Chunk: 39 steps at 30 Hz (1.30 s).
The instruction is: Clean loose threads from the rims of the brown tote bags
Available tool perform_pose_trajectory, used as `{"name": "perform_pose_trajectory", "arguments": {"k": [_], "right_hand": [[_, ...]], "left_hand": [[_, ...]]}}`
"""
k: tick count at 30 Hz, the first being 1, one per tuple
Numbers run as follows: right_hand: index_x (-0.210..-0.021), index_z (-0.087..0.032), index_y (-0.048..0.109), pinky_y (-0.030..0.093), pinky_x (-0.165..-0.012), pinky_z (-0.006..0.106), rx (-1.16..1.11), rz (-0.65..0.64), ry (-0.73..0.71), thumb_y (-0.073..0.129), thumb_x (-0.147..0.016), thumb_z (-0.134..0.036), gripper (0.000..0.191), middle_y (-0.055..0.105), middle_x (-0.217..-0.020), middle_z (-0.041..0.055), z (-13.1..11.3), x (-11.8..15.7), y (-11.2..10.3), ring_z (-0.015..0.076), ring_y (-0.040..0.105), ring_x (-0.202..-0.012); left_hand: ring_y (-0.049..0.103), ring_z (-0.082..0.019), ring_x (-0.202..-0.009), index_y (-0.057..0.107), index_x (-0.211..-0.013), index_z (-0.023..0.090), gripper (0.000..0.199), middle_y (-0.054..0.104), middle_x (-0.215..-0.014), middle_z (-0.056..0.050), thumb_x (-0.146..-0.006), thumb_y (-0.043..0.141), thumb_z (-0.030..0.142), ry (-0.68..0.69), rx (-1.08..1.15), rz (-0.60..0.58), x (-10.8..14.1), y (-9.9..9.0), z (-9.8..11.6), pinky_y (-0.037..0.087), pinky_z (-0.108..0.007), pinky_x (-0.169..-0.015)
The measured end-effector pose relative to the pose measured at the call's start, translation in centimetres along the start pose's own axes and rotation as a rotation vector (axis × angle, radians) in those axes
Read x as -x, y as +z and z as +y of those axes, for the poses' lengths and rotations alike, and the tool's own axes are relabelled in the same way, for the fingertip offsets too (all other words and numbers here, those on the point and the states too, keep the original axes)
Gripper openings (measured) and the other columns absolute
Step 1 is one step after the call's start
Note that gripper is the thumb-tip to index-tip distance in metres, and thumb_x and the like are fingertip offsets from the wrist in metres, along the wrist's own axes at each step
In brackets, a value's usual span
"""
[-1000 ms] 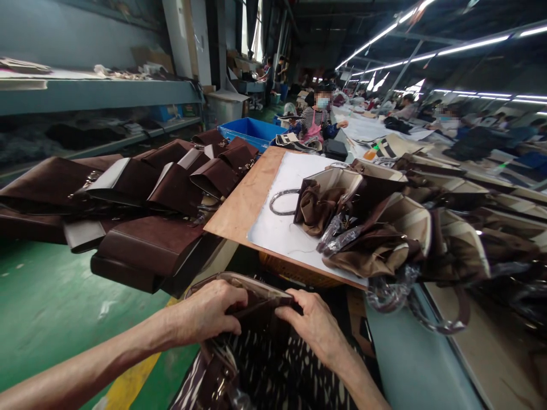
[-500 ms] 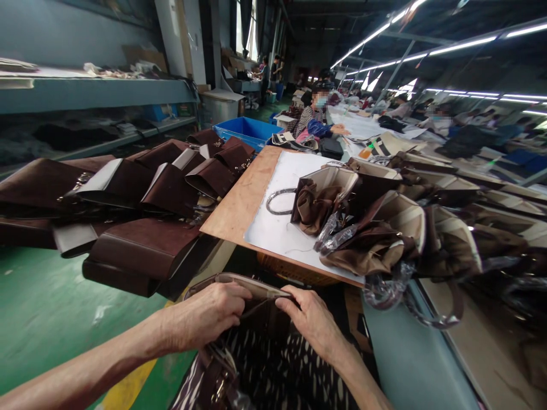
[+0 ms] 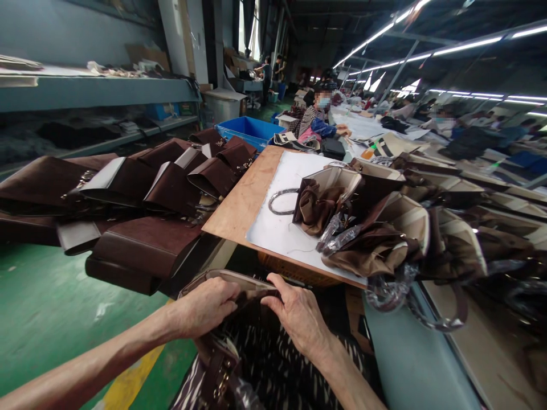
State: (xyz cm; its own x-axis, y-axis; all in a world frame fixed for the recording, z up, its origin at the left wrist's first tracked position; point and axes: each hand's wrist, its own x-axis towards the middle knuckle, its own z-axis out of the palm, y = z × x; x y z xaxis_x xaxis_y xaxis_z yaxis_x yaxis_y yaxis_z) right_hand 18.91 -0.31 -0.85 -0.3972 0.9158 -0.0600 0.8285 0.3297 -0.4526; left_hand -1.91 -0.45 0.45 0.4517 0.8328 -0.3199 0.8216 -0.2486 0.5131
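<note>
A dark brown bag (image 3: 213, 359) with a pale inner edge rests on my lap, its opening towards the table. My left hand (image 3: 209, 307) is closed on the bag's rim at the left, fingers curled over the edge. At the right end of the rim is my right hand (image 3: 294, 313), thumb and forefinger a little apart around the edge, the other fingers folded out of sight. Metal fittings and a plastic-wrapped part of the bag hang below my left hand.
A wooden board (image 3: 231, 210) ahead bears a white sheet (image 3: 273, 228) and open brown bags (image 3: 380, 239) with wrapped handles. Brown bags (image 3: 145, 245) are piled at left. Behind stand a blue bin (image 3: 245, 132) and a seated person (image 3: 314, 122).
My right hand has shifted slightly left and its forefinger has lifted from the rim. My left hand has moved a little left along the bag edge.
</note>
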Motion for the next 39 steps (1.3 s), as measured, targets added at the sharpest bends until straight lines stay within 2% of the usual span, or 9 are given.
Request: {"name": "perform_pose_trajectory", "arguments": {"k": [4, 7, 10, 15, 17, 22, 26, 31, 39], "right_hand": [[-0.115, -0.026, 0.052, 0.041, -0.07, 0.026, 0.052, 0.021, 0.008, 0.046, -0.086, -0.034, 0.031, 0.069, -0.083, 0.0044, 0.0, -0.3, 0.2, 0.0176, 0.064, -0.077], [-0.09, -0.024, 0.062, 0.04, -0.07, 0.022, -0.075, 0.034, 0.001, 0.045, -0.086, -0.033, 0.019, 0.067, -0.079, 0.0003, 0.2, -0.2, -0.2, 0.0136, 0.061, -0.076], [-0.077, -0.021, 0.062, 0.038, -0.066, 0.021, -0.206, -0.004, 0.011, 0.044, -0.086, -0.032, 0.023, 0.064, -0.075, -0.0013, 0.2, -0.2, -0.5, 0.0117, 0.057, -0.072], [-0.115, -0.029, 0.054, 0.04, -0.077, 0.026, -0.21, -0.032, 0.056, 0.044, -0.084, -0.027, 0.032, 0.066, -0.095, 0.0009, -0.1, -0.5, -0.5, 0.016, 0.058, -0.09], [-0.117, -0.03, 0.052, 0.039, -0.079, 0.026, -0.171, -0.06, 0.022, 0.046, -0.084, -0.027, 0.034, 0.066, -0.098, 0.0015, -0.3, -0.7, -0.5, 0.0167, 0.059, -0.092], [-0.083, -0.026, 0.06, 0.034, -0.06, 0.022, -0.016, -0.032, 0.009, 0.051, -0.083, -0.035, 0.013, 0.065, -0.069, -0.0018, -0.8, -0.9, -0.5, 0.0144, 0.06, -0.067], [-0.067, -0.022, 0.054, 0.028, -0.053, 0.02, -0.085, -0.036, 0.029, 0.044, -0.086, -0.038, 0.027, 0.051, -0.054, -0.0041, -0.3, -0.7, -0.4, 0.0093, 0.046, -0.053], [-0.061, -0.019, 0.045, 0.024, -0.053, 0.021, -0.166, -0.043, 0.046, 0.043, -0.085, -0.039, 0.031, 0.037, -0.052, -0.0058, 0.6, -0.6, -0.1, 0.0081, 0.036, -0.052], [-0.059, -0.018, 0.037, 0.023, -0.054, 0.021, -0.297, -0.039, 0.071, 0.04, -0.085, -0.035, 0.032, 0.035, -0.056, -0.0057, 1.4, -0.4, 0.0, 0.0082, 0.036, -0.057]], "left_hand": [[0.054, -0.016, -0.076, 0.051, -0.07, 0.017, 0.014, 0.06, -0.081, -0.002, -0.076, 0.039, 0.017, 0.049, 0.027, 0.071, -0.2, 0.2, -0.5, 0.036, -0.024, -0.067], [0.055, -0.015, -0.074, 0.052, -0.074, 0.017, 0.015, 0.06, -0.081, -0.002, -0.078, 0.037, 0.018, -0.018, 0.054, 0.096, -0.2, 0.1, -0.3, 0.036, -0.024, -0.064], [0.053, -0.014, -0.066, 0.05, -0.07, 0.016, 0.015, 0.058, -0.073, -0.002, -0.078, 0.037, 0.018, -0.137, 0.039, 0.09, -0.4, 0.0, 0.1, 0.034, -0.023, -0.057], [0.054, -0.014, -0.065, 0.051, -0.072, 0.016, 0.015, 0.058, -0.073, -0.003, -0.078, 0.039, 0.02, -0.13, 0.03, 0.115, -0.8, 0.3, -0.2, 0.033, -0.022, -0.056], [0.054, -0.014, -0.064, 0.051, -0.072, 0.016, 0.016, 0.058, -0.071, -0.003, -0.08, 0.038, 0.022, -0.134, 0.023, 0.131, -0.8, 0.7, -0.5, 0.032, -0.022, -0.055], [0.056, -0.015, -0.065, 0.051, -0.076, 0.017, 0.018, 0.059, -0.072, -0.004, -0.083, 0.036, 0.024, -0.163, -0.038, 0.194, -0.5, 1.2, -0.6, 0.03, -0.024, -0.055], [0.058, -0.018, -0.064, 0.052, -0.078, 0.018, 0.018, 0.059, -0.066, -0.004, -0.083, 0.036, 0.023, -0.197, -0.151, 0.15, -0.5, 0.5, 0.0, 0.029, -0.026, -0.054], [0.058, -0.021, -0.066, 0.054, -0.076, 0.018, 0.02, 0.06, -0.068, -0.006, -0.083, 0.036, 0.023, -0.247, -0.271, 0.134, -0.7, -0.4, 0.7, 0.031, -0.027, -0.055], [0.046, -0.019, -0.094, 0.055, -0.064, 0.016, 0.014, 0.053, -0.099, -0.004, -0.077, 0.048, 0.019, -0.078, -0.082, 0.444, -0.6, 0.5, -0.8, 0.034, -0.03, -0.079]]}}
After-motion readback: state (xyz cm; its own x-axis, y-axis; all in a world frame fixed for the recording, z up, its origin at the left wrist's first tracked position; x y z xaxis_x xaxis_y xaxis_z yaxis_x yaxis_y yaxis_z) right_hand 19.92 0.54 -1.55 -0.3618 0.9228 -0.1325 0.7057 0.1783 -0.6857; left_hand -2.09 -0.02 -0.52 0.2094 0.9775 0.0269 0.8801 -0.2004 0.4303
